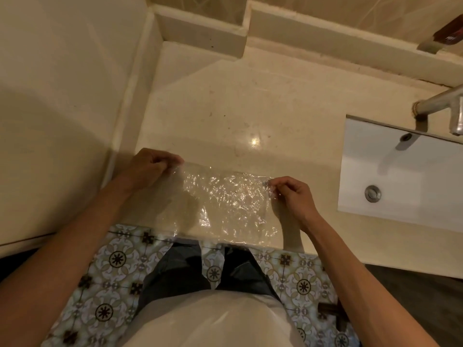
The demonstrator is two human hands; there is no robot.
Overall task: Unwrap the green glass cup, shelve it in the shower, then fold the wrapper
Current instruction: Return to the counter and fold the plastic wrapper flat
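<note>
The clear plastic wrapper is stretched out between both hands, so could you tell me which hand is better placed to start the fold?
Probably the left hand: it pinches the wrapper at its far corner, free to swing across. The right hand pinches nearer, beside the sink, suited to anchor.

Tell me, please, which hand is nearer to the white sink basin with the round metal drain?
Right. The right hand pinches the clear plastic wrapper beside the sink basin; the left hand holds the wrapper's far corner.
</note>
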